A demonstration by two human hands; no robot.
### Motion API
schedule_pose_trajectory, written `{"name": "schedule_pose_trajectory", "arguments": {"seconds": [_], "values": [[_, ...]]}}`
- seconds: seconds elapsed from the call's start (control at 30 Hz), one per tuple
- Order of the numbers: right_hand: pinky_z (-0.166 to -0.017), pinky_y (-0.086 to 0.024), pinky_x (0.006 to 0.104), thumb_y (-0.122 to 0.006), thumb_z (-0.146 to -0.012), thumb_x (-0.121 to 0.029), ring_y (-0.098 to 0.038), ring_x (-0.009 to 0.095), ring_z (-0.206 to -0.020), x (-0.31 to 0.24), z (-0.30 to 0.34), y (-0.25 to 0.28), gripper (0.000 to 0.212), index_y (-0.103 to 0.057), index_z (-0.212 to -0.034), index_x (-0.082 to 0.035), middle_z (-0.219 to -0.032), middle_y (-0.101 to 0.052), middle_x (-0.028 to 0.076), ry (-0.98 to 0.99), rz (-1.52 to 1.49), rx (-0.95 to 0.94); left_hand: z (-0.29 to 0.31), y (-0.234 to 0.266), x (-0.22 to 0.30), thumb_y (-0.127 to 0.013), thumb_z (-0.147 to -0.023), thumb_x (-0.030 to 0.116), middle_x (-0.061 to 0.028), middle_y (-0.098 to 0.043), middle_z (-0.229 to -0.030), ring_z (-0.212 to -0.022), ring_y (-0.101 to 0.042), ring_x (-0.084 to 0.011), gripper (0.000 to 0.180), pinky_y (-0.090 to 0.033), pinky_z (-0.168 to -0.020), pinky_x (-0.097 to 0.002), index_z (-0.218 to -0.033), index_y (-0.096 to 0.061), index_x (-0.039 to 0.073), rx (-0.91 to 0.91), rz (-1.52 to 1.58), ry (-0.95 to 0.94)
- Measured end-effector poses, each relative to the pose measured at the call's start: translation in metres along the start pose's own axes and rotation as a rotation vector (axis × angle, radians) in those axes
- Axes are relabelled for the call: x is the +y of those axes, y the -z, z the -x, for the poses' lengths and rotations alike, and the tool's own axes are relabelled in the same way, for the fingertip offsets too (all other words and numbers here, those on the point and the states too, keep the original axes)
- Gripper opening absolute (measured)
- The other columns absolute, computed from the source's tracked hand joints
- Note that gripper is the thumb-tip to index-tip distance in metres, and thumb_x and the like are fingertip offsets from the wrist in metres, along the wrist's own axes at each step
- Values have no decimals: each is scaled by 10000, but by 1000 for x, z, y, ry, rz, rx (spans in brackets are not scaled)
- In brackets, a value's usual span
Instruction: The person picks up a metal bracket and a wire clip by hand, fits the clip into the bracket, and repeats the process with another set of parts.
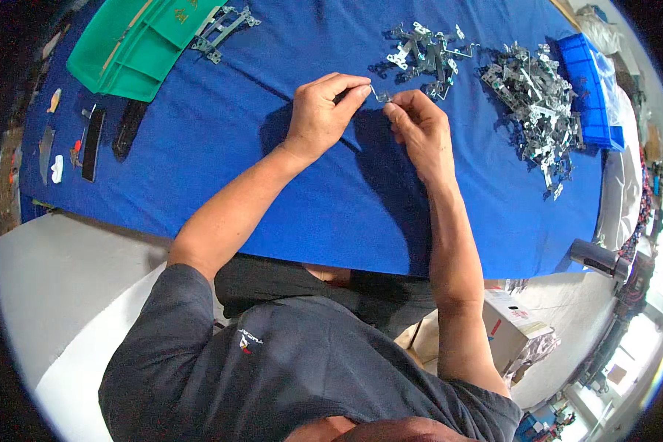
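Over the blue cloth, both hands meet at a small bent metal rod [379, 95]. My left hand [318, 116] pinches its left end between thumb and fingertips. My right hand [424, 131] is closed at the other end, thumb against the fingers; a small metal bit shows at its fingertips, too small to make out fully. Just beyond the right hand lies a loose group of metal brackets [436, 59], some with bent rods on them. Farther right is a larger heap of similar metal brackets [535, 103].
A green bin [134, 74] stands at the far left, beside a few assembled metal frames [225, 33]. Nearer are a dark elongated case [130, 129] and a black phone-like slab [93, 145]. A blue bin [595, 92] borders the right heap. Below the table edge sits a cardboard box [510, 328].
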State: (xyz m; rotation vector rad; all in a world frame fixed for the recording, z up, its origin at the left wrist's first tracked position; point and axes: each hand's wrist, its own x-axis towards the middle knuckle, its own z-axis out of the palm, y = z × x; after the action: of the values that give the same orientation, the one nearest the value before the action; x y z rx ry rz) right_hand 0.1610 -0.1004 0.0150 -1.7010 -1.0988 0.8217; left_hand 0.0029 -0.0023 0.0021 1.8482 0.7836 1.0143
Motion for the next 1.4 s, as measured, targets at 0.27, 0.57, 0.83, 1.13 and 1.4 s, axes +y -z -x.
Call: {"name": "schedule_pose_trajectory", "arguments": {"seconds": [0.27,0.57,0.83,1.13,1.4], "values": [[-604,-475,244,-677,-934,-150,-580,90,-721,-4,0,-3,164,-659,-973,8,-834,-645,34,-36,-178,-23,1,1,-2,-709,-890,110,-117,-739,-922,-816,-698,-163,158,-532,-721,-288,-1012,-743,17,-67,-77,-82],[-633,-448,240,-628,-975,-154,-545,88,-697,0,-3,-5,155,-659,-991,-3,-803,-615,5,117,-242,175,1,0,-7,-691,-914,133,-89,-736,-880,-779,-693,-143,166,-532,-654,-279,-1028,-743,24,-83,-91,-132],[-592,-426,221,-578,-1002,-183,-531,59,-668,-6,1,-2,202,-676,-1019,-7,-771,-612,-3,-33,-253,-14,0,0,-5,-608,-985,153,-60,-713,-889,-761,-692,-105,199,-525,-516,-213,-1120,-691,32,-58,243,256],[-598,-448,236,-577,-993,-185,-557,73,-665,-7,3,-4,219,-681,-1011,7,-765,-636,11,-16,-165,-42,-1,1,-6,-588,-996,151,-73,-702,-906,-782,-701,-127,211,-533,-528,-209,-1133,-670,12,-59,244,285],[-624,-474,261,-668,-935,-144,-586,83,-686,-3,2,-5,141,-675,-944,-4,-768,-654,37,161,60,99,2,-1,-7,-652,-955,163,-30,-704,-806,-665,-616,-44,195,-458,-496,-197,-1093,-721,44,-43,117,129]]}}
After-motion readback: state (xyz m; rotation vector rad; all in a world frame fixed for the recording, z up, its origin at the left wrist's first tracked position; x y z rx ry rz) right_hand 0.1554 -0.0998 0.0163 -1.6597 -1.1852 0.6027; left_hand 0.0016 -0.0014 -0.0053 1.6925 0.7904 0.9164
